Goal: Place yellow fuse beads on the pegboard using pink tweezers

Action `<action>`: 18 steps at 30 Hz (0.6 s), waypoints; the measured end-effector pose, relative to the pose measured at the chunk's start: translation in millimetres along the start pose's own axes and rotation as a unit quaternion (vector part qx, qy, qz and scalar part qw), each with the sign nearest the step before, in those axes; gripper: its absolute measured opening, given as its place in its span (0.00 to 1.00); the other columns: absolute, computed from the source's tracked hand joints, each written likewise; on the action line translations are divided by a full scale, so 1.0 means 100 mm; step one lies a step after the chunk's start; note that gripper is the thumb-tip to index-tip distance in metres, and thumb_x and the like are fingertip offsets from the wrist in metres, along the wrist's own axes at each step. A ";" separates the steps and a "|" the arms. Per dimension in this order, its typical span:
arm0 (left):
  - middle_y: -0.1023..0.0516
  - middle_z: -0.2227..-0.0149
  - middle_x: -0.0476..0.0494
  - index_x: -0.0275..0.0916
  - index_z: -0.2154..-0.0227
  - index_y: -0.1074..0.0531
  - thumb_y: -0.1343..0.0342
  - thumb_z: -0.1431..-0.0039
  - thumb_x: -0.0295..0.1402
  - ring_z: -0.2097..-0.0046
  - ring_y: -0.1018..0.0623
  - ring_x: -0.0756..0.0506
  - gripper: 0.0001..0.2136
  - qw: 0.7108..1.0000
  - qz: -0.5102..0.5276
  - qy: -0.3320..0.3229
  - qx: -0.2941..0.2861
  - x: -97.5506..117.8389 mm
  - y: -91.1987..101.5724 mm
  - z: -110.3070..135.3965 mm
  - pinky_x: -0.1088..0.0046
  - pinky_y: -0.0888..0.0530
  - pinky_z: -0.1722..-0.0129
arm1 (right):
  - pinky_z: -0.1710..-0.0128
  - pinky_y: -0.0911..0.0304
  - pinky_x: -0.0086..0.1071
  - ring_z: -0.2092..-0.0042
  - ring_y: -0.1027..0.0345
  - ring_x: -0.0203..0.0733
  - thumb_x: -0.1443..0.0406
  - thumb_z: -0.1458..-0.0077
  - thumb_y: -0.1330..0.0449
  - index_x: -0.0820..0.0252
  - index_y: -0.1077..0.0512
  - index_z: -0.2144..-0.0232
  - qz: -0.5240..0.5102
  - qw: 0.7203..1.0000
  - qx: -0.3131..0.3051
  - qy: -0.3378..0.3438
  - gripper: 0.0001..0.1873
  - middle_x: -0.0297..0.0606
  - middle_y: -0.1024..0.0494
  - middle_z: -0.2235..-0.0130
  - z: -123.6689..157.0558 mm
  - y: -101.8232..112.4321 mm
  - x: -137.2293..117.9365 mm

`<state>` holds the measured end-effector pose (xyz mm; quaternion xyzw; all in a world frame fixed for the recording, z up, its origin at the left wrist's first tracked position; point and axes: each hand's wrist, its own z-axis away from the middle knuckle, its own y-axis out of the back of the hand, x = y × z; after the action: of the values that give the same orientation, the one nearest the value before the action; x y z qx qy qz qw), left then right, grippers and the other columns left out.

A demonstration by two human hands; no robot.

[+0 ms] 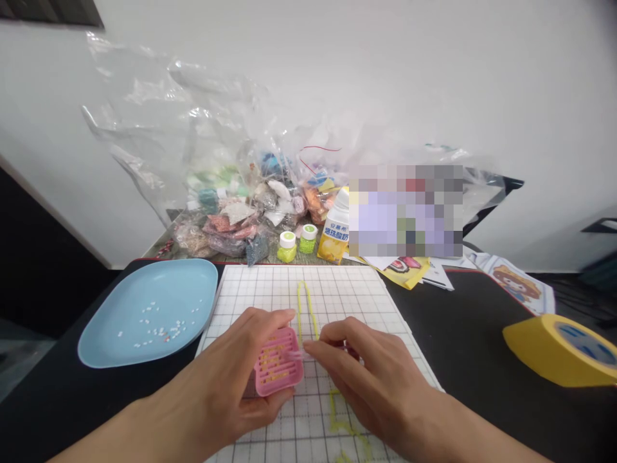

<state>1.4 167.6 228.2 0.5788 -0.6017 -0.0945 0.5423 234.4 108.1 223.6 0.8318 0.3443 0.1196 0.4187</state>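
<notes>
My left hand (pixel 241 366) is closed around a small pink ridged tray (pixel 282 387), thumb on its upper edge and fingers beneath. Tiny yellow beads (pixel 274 355) lie in the tray's grooves. My right hand (pixel 366 366) is pinched on a thin, pale translucent piece whose blurred tip (pixel 295 354) reaches over the tray's right side; its kind I cannot make out. A yellow-green strand (pixel 299 302) forms a narrow loop on the white gridded board (pixel 255 283) beyond my hands. More of that strand (pixel 344 426) curls below my right hand.
On the left, a light blue plate (pixel 144 283) holds scattered small white beads. Two small jars (pixel 287 247), a yellow-and-white bottle (pixel 332 241) and several bagged materials (pixel 231 218) line the back. A yellow tape roll (pixel 535 347) lies on the right, with papers (pixel 520 283) behind it.
</notes>
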 end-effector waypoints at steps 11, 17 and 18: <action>0.33 0.50 0.41 0.45 0.41 0.45 0.54 0.39 0.22 0.50 0.29 0.39 0.24 0.995 -0.094 0.013 -0.027 0.03 0.06 -0.08 0.55 0.27 0.52 | 0.76 0.39 0.28 0.71 0.35 0.33 0.73 0.38 0.48 0.62 0.32 0.54 0.020 0.999 0.027 -0.034 0.12 0.38 0.28 0.64 0.03 0.06 0.15; 0.35 0.55 0.41 0.44 0.50 0.38 0.56 0.39 0.23 0.58 0.28 0.40 0.17 0.988 -0.147 0.005 -0.044 0.04 0.09 -0.09 0.59 0.25 0.62 | 0.76 0.37 0.29 0.70 0.32 0.35 0.70 0.36 0.47 0.61 0.31 0.57 0.024 0.999 0.018 -0.039 0.07 0.37 0.27 0.65 0.04 0.06 0.19; 0.35 0.56 0.41 0.44 0.51 0.37 0.56 0.40 0.22 0.59 0.29 0.41 0.16 0.986 -0.155 0.002 -0.054 0.05 0.09 -0.10 0.59 0.26 0.63 | 0.76 0.37 0.29 0.70 0.32 0.35 0.70 0.36 0.47 0.61 0.31 0.57 0.023 0.999 0.014 -0.041 0.07 0.37 0.27 0.65 0.04 0.05 0.19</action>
<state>4.5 171.7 241.3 0.6356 -0.4973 -0.2083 0.5526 253.1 116.3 223.4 0.8495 0.3090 0.0907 0.4180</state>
